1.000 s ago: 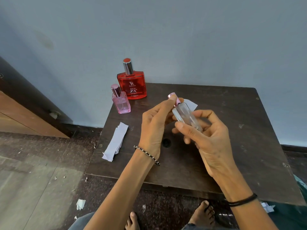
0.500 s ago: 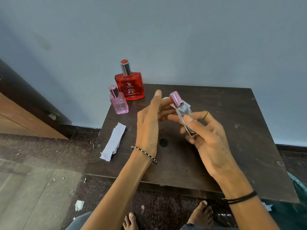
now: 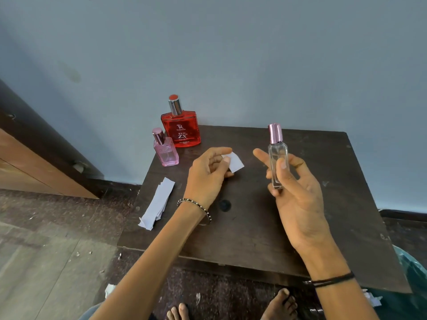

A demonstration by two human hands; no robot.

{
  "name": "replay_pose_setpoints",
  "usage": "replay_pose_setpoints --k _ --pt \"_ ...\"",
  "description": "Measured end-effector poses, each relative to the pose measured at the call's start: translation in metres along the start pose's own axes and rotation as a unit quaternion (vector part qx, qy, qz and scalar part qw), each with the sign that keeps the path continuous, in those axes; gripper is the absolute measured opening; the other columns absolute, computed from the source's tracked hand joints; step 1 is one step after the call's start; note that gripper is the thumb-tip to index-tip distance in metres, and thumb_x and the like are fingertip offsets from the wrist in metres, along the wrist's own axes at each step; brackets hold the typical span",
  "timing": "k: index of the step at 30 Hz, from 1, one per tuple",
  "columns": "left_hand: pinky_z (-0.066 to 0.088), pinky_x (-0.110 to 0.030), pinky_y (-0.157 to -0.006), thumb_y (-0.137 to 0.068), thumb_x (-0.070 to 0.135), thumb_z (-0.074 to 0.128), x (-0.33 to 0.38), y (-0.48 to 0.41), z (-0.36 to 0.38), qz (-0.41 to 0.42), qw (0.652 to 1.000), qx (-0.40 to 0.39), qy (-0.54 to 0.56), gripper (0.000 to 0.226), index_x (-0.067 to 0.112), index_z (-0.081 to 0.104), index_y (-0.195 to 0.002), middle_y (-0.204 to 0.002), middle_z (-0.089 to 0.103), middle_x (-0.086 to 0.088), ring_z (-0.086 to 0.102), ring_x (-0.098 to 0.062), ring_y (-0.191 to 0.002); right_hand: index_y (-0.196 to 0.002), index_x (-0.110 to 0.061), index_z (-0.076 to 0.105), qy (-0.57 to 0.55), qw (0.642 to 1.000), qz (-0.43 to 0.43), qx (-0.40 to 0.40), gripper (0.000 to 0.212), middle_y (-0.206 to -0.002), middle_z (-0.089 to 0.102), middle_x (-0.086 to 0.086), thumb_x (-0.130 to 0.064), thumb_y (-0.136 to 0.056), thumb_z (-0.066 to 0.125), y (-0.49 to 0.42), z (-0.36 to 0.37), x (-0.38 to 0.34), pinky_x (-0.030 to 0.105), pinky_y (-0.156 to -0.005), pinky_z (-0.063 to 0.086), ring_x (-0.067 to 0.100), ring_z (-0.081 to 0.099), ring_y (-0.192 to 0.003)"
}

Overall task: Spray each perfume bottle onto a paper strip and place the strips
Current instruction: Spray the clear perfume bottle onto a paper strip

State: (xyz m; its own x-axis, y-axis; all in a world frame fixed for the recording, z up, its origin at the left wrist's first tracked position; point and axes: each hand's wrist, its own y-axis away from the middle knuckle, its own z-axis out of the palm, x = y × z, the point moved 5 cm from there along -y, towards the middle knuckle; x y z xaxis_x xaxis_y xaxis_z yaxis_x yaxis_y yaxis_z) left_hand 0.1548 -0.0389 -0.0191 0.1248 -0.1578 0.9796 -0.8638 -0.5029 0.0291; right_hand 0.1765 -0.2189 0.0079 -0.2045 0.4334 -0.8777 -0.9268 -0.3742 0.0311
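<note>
My right hand holds a slim clear perfume bottle upright above the dark wooden table, thumb across its front, its pink cap on. My left hand pinches a white paper strip between thumb and fingers, a little left of the bottle and apart from it. A red perfume bottle and a small pink perfume bottle stand at the table's far left corner. A pile of white paper strips lies on the left edge.
A blue-grey wall runs behind the table. A wooden cabinet stands at the left. Paper scraps lie on the floor, and my bare feet show below the table's front edge.
My left hand came off the bottle's cap and moved left with the paper strip. My right hand carried the capped bottle to the right and turned it upright.
</note>
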Motion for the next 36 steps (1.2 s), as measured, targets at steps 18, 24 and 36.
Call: replay_pose_setpoints --k 18,24,36 --pt "0.058 -0.016 -0.060 -0.091 0.012 0.070 0.004 -0.037 -0.001 0.035 0.987 -0.013 -0.156 0.035 0.011 0.065 -0.125 -0.089 0.074 -0.003 0.066 -0.008 -0.060 -0.117 -0.020 0.064 0.077 0.996 -0.022 0.034 0.027 -0.121 0.074 -0.005 -0.028 -0.092 0.060 -0.012 -0.005 0.002 0.028 -0.073 0.034 0.025 0.052 -0.099" --pt "0.058 -0.019 -0.073 -0.087 0.016 0.074 0.005 -0.033 0.001 0.082 0.978 0.009 -0.193 0.042 0.014 0.061 -0.127 -0.089 0.069 0.003 0.061 -0.003 -0.063 -0.111 -0.028 0.063 0.087 0.996 -0.016 0.022 0.019 -0.124 0.072 -0.006 -0.027 -0.093 0.058 -0.013 -0.006 0.006 0.028 -0.084 0.036 0.009 0.058 -0.116" --pt "0.055 -0.035 -0.069 -0.093 0.011 0.066 0.003 -0.026 0.009 0.189 0.935 0.030 -0.300 0.023 0.004 0.075 -0.113 -0.096 0.059 -0.009 0.051 -0.014 -0.069 -0.119 -0.024 0.069 0.147 0.987 -0.039 0.053 0.036 -0.112 0.070 -0.010 -0.036 -0.085 0.066 -0.017 -0.007 0.010 0.032 -0.096 0.042 0.007 0.060 -0.104"
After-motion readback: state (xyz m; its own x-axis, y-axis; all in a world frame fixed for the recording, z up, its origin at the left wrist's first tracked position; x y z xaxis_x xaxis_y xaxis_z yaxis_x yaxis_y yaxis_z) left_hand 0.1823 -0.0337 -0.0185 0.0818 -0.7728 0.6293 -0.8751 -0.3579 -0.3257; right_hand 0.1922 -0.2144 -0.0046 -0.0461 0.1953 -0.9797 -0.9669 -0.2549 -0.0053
